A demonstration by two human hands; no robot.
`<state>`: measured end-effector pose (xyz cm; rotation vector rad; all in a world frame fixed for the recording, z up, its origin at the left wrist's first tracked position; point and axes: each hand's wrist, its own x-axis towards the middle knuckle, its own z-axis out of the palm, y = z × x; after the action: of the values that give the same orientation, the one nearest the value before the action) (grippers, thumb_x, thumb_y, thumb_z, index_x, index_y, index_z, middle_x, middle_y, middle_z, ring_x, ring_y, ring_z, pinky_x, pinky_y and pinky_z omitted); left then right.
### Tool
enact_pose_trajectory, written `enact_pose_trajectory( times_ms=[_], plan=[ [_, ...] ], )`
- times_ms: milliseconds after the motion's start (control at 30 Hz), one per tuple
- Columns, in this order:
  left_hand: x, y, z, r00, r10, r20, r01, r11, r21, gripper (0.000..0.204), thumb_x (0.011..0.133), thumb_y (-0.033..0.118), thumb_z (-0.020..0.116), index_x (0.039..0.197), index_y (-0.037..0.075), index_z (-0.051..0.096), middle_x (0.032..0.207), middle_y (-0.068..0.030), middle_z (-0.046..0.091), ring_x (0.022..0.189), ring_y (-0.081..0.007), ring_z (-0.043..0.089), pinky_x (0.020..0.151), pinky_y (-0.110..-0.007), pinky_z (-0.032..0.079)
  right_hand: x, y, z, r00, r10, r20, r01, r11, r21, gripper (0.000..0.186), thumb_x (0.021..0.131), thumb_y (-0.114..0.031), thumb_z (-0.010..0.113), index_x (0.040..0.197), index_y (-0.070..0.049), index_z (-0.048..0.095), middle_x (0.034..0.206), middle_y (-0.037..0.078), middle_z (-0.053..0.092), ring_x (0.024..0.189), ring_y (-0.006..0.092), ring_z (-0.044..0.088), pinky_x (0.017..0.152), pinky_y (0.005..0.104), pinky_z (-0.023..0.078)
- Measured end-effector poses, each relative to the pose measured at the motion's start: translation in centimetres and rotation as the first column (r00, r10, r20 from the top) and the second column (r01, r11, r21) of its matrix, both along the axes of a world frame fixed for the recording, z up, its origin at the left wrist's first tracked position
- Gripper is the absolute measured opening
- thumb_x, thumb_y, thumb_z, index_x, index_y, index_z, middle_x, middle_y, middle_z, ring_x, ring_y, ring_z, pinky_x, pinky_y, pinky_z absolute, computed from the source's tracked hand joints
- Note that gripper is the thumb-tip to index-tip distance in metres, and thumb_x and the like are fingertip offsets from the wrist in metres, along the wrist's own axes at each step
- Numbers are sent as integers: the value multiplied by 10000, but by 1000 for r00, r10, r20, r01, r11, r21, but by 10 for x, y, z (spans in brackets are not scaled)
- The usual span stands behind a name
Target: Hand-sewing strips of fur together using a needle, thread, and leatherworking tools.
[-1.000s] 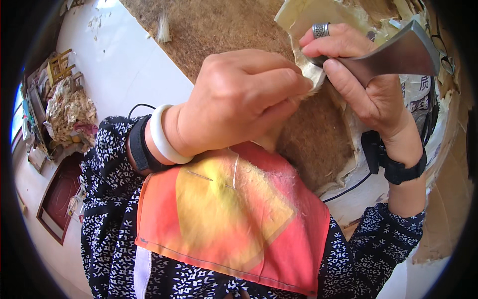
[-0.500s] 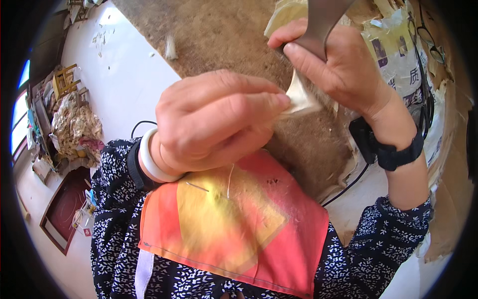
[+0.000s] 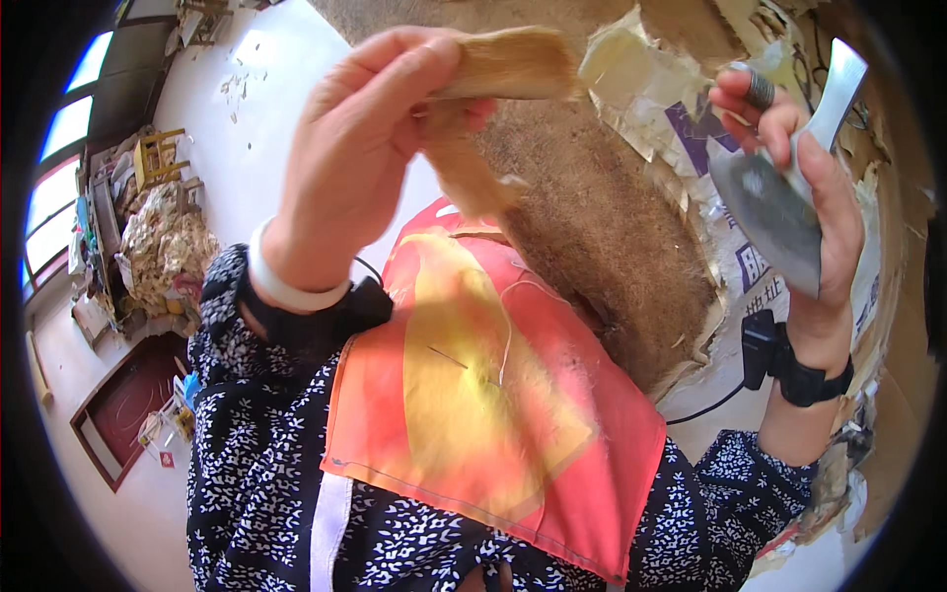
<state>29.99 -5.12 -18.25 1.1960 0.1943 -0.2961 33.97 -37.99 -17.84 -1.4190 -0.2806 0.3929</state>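
My left hand (image 3: 350, 148), raised at upper centre, pinches a limp tan furry piece (image 3: 513, 64) whose second flap hangs downward. My right hand (image 3: 829, 227) grips a metal cutter with a broad curved blade (image 3: 755, 212) and a pale upright handle; a metal ring sits on one finger. On my lap lies a red-orange-yellow cloth (image 3: 602, 424) with a needle (image 3: 447, 357) and loose white thread on it. Behind both hands is a brown, fibrous work surface (image 3: 612, 237).
Torn pale paper or skins (image 3: 641, 69) and cables border the work surface on the right. At far left on the white floor (image 3: 266, 109) stand a wooden chair (image 3: 158, 158), a lumpy heap (image 3: 163, 247) and a dark red panel (image 3: 118, 414).
My left hand has risen and now shows the tan piece spread out. My right hand has moved right, and the cutter has turned so its blade points downward with the handle up.
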Motion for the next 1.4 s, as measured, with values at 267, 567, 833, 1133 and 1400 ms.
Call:
enact_pose_trajectory(
  times_ms=[267, 567, 833, 1133, 1400],
  plan=[
    [89, 19, 39, 802, -212, 559, -148, 836, 529, 213, 1003, 102, 634, 1173, -18, 677, 1076, -102, 723, 940, -212, 702, 871, -328, 539, -49, -26, 2, 910, -227, -347, 121, 946, -300, 386, 996, -359, 565, 999, 18, 647, 908, 85, 660, 715, 67, 524, 636, 203, 370],
    [130, -67, -42, -119, -926, 359, -220, 377, 900, 511, 890, 162, 691, 1370, 67, 546, 1382, -78, 574, 1253, -240, 555, 1072, -412, 450, -73, -29, 7, 729, -577, -367, 655, 744, 133, 233, 995, -209, 559, 867, -21, 509, 1063, 185, 593, 693, 113, 510, 601, 190, 385],
    [169, -31, -44, -341, -940, 34, -58, 58, 997, 744, 777, 228, 778, 1447, 79, 490, 1498, -107, 489, 1394, -243, 470, 1163, -422, 381, -72, -14, 22, 549, -714, -434, 719, 139, 681, 88, 890, 18, 483, 867, -58, 445, 894, 35, 462, 762, 122, 477, 877, 387, 363],
    [236, -91, -15, -436, -871, 227, 106, 201, 974, 235, 773, 17, 676, 1003, 60, 651, 926, -159, 661, 877, -382, 637, 752, -464, 511, -78, 39, 13, 442, -782, -440, 557, -145, 817, 140, 849, 54, 470, 971, -13, 466, 856, -5, 500, 798, 114, 503, 1139, 511, 196],
    [241, -134, -57, -414, -880, 232, 316, 100, 944, 343, 821, -24, 623, 1163, -46, 614, 1177, -265, 630, 1091, -429, 614, 933, -452, 516, -57, 95, -32, 275, -960, -62, 952, 262, 161, 381, 1037, -290, 481, 1214, 47, 508, 1082, 93, 535, 954, 176, 510, 839, 314, 418]
  ],
)
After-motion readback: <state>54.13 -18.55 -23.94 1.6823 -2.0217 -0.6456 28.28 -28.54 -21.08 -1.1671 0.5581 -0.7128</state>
